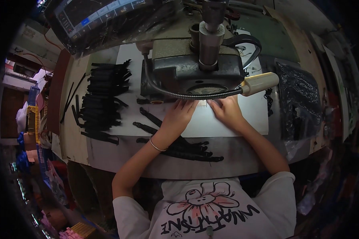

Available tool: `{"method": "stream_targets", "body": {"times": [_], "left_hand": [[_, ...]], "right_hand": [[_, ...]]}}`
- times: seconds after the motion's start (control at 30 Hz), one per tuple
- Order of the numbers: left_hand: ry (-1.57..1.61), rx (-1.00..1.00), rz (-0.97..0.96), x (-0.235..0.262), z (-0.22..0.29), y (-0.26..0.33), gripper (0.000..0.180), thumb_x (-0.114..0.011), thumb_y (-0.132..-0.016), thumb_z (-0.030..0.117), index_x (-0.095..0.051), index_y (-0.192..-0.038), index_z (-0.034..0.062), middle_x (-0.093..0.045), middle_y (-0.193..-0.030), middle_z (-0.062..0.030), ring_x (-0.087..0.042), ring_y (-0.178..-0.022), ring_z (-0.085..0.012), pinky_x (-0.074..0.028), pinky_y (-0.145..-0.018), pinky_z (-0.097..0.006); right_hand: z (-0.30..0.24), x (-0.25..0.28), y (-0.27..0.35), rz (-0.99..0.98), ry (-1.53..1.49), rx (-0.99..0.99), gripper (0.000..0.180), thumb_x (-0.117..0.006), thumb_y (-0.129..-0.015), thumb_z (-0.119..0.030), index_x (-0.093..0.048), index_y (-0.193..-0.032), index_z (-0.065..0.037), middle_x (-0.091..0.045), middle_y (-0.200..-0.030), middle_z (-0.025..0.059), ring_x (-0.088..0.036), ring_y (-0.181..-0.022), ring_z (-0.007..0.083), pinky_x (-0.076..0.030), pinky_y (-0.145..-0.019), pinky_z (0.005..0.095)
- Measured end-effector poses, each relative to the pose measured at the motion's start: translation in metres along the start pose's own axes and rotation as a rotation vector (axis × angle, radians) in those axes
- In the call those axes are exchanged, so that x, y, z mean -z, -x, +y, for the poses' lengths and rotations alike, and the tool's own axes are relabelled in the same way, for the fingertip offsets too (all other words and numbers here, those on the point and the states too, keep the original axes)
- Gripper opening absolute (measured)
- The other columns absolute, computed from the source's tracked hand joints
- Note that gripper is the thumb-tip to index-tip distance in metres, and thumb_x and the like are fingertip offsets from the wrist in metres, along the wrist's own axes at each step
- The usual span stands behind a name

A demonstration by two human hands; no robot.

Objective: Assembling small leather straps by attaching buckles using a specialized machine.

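Pale piece (202,103) under the machine (195,67) — left hand (178,116) and right hand (226,111) press it flat.

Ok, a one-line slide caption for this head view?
Both hands, left hand and right hand, press a small pale piece at an industrial machine, black straps piled leftward.

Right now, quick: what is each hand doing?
Left hand: open, fingers flat on a small pale piece under the machine.
Right hand: open, fingertips pressing the same piece.
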State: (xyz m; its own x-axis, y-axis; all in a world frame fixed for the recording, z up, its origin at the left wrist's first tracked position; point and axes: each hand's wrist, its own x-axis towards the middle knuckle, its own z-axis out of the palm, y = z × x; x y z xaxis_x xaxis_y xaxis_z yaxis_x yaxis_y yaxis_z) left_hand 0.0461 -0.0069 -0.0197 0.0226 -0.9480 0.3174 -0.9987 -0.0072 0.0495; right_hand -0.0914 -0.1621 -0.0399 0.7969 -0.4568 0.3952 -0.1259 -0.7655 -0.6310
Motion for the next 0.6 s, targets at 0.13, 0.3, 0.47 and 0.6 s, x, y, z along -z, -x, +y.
{"method": "stream_targets", "body": {"times": [0.13,0.3,0.47,0.6], "left_hand": [[-0.002,0.016,0.017,-0.003,0.001,0.001,0.041,-0.053,-0.074,0.006,-0.054,-0.115,0.0020,-0.054,-0.111,-0.0105,-0.054,-0.100,-0.0269,-0.043,-0.091,-0.037],[0.133,0.121,0.025,-0.008,-0.006,0.003,0.040,-0.055,-0.074,0.007,-0.057,-0.114,0.0077,-0.054,-0.109,-0.0116,-0.053,-0.100,-0.0299,-0.043,-0.088,-0.039],[0.356,0.242,0.060,-0.007,-0.004,-0.004,0.030,-0.059,-0.077,0.012,-0.062,-0.107,0.0126,-0.056,-0.104,-0.0098,-0.052,-0.096,-0.0305,-0.042,-0.083,-0.040],[0.359,0.261,0.175,-0.007,-0.003,-0.006,0.022,-0.062,-0.078,0.019,-0.067,-0.099,0.0154,-0.058,-0.101,-0.0074,-0.052,-0.094,-0.0274,-0.037,-0.087,-0.039]], "right_hand": [[-0.005,0.005,-0.002,-0.013,0.039,0.025,0.028,-0.067,-0.074,-0.016,-0.059,-0.093,0.002,-0.053,-0.095,0.0172,-0.044,-0.099,0.0326,-0.032,-0.087,0.0420],[0.003,0.016,-0.010,-0.222,-0.041,0.025,0.027,-0.066,-0.077,-0.019,-0.056,-0.092,0.002,-0.053,-0.097,0.0177,-0.045,-0.099,0.0343,-0.033,-0.086,0.0426],[0.006,0.016,-0.017,-0.227,-0.055,0.134,0.020,-0.061,-0.082,-0.016,-0.054,-0.087,0.002,-0.053,-0.094,0.0180,-0.047,-0.094,0.0354,-0.037,-0.083,0.0419],[-0.002,0.014,-0.013,-0.233,-0.129,0.089,0.016,-0.056,-0.085,-0.013,-0.052,-0.084,0.003,-0.053,-0.085,0.0168,-0.049,-0.086,0.0335,-0.040,-0.075,0.0384]]}}
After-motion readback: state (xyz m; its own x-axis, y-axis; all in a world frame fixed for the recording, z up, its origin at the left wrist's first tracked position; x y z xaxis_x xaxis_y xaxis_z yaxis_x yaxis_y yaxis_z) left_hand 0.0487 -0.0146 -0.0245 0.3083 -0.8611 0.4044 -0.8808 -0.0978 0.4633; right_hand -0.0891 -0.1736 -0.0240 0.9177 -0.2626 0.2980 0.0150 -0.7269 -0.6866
